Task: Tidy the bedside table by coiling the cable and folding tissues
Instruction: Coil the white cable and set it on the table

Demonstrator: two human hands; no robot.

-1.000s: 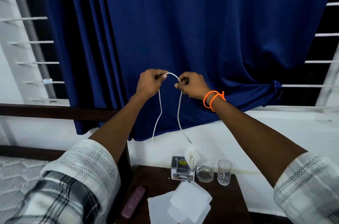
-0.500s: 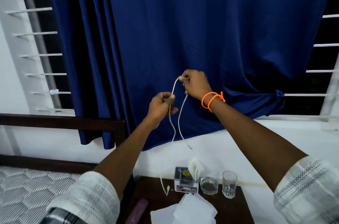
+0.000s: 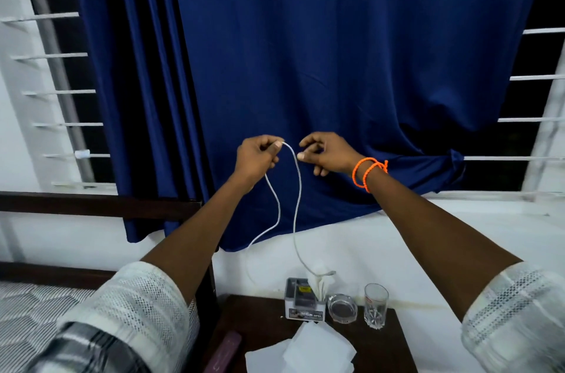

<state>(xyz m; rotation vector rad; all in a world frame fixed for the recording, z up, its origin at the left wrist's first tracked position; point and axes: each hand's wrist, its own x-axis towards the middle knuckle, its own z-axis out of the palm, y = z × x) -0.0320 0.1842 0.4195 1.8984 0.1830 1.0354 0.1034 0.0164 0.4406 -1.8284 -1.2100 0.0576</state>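
Backdrop: blue curtain; desk below.
Left hand: closed, pinching white cable.
Right hand: thumb and forefinger nearly pinched beside the cable; contact unclear.
Advice: keep loops equal, tails clear of glass.

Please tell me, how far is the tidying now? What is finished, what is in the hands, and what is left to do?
Nothing looks finished yet. In hand: the left hand pinches the white cable, which hangs in two loose strands, not a coil; the right hand is beside it, its grip on the cable unclear. Left to do: wind the cable, then fold the tissues, which lie loosely overlapped on the bedside table.
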